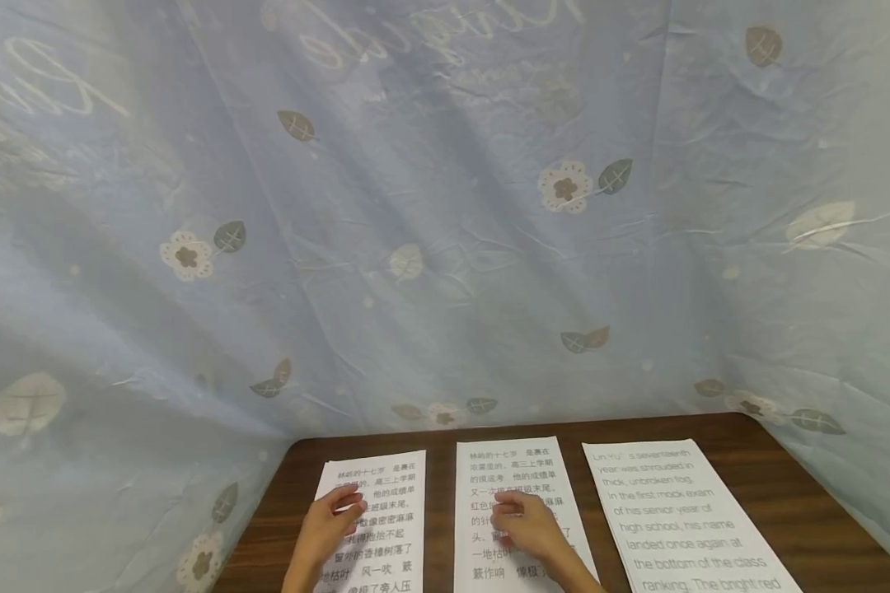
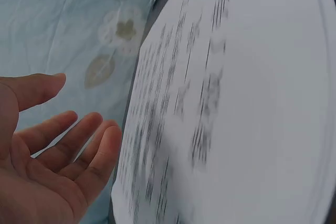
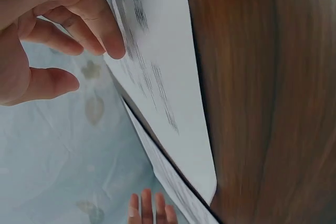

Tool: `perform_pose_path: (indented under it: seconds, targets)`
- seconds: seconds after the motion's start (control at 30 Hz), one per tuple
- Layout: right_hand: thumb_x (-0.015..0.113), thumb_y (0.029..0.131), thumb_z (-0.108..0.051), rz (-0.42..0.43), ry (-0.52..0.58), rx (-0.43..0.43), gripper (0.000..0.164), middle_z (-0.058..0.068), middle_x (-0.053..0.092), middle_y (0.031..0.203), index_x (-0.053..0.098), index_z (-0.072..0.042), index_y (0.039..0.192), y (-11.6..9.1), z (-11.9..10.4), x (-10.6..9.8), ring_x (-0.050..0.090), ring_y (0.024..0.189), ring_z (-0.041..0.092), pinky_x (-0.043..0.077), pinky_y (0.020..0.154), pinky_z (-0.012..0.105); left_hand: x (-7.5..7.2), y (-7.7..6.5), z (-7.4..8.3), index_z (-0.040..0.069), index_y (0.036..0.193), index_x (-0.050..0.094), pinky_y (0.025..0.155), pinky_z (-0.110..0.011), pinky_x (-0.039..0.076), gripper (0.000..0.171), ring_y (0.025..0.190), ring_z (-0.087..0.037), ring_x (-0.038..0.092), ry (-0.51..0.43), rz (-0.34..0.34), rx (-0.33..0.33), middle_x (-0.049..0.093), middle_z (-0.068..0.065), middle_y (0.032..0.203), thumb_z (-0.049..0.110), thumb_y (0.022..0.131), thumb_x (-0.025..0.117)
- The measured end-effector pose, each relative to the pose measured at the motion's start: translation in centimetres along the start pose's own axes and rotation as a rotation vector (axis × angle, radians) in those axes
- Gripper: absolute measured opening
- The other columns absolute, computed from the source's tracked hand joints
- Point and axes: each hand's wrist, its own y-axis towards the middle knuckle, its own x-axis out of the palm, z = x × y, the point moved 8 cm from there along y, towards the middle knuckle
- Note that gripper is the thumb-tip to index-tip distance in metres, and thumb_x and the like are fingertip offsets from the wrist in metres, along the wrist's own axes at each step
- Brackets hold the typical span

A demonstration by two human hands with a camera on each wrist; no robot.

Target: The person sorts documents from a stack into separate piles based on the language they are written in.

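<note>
My left hand point(image 1: 329, 525) hovers over the left paper sheet point(image 1: 393, 527), which bears large printed Chinese text. In the left wrist view its fingers are spread and loosely bent, the thumb apart, with nothing between them. Over the middle sheet point(image 1: 482, 465), also in Chinese print, is my right hand point(image 1: 528, 527). The right wrist view shows that hand's fingers point(image 3: 113, 43) slightly bent, thumb apart, holding nothing; one fingertip overlaps the printed sheet there. Both hands cover some lines of text.
A third stack of paper point(image 1: 675, 519), printed in English, lies to the right. All the sheets rest on a dark brown wooden table point(image 1: 756, 461). Behind it and at its sides hangs a pale blue curtain point(image 1: 445, 329) with leaves and flowers.
</note>
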Motion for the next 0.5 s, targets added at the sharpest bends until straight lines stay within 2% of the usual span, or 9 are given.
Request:
perform_pose_path:
  seconds: [0.2,0.5]
  targets:
    - [0.072,0.095,-0.012,0.046,-0.009,0.0,0.053,0.021,0.072,0.125,0.06,0.011,0.141,-0.5,0.7,-3.2,0.072,0.101,0.02,0.067,0.084,0.038,3.2,0.7,1.1,-0.01,0.142,0.06,0.082,-0.042,0.068,0.049,0.114,-0.041,0.074,-0.003,-0.044,0.038,0.071,-0.03,0.133,0.014,0.101,0.073]
    - [0.073,0.096,-0.012,0.15,-0.001,0.031,0.051,0.021,0.072,0.125,0.061,0.009,0.141,-1.2,1.3,-7.5,0.073,0.106,0.024,0.068,0.086,0.039,7.4,1.1,3.3,-0.008,0.142,0.061,0.079,-0.036,0.067,0.049,0.113,-0.036,0.075,-0.046,-0.091,0.067,0.071,-0.029,0.132,0.014,0.1,0.073]
